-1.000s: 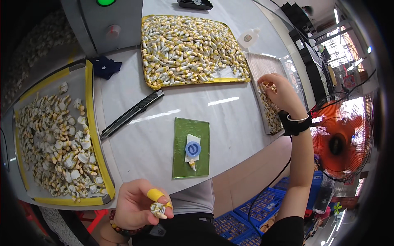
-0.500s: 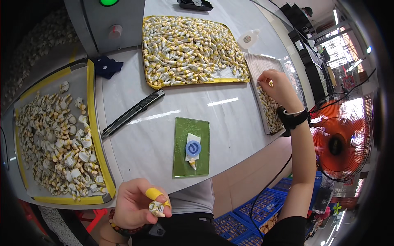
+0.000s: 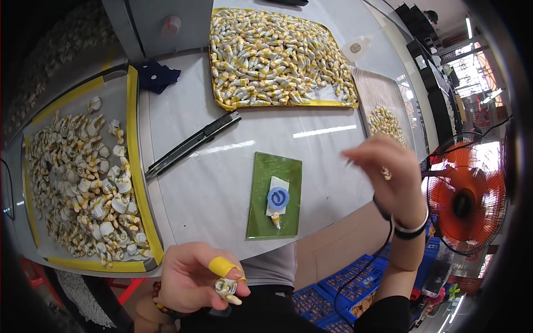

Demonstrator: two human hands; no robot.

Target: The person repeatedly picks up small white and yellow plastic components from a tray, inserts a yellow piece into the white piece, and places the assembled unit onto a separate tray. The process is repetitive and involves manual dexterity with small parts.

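My left hand, with yellow tape round one finger, pinches a small white-and-cream figurine at the near table edge. My right hand hangs at the table's right side, blurred, its fingertips drawn together; whatever they hold cannot be made out. A tiny cream piece shows by its palm. Between the hands lies a green glass plate. On it a white pad bears a blue round blob of paste, and a small cone-shaped piece sits at the pad's near end.
Left stands a yellow-taped tray of white figurines; a tray of cone-shaped pieces lies at the back. Behind my right hand is a narrow tray of small pieces. A black utility knife, dark cloth, white bottle and orange fan are around.
My right hand has left the narrow tray and come nearer and slightly left. My left hand keeps the figurine and has shifted slightly right. The whole view has shifted a little.
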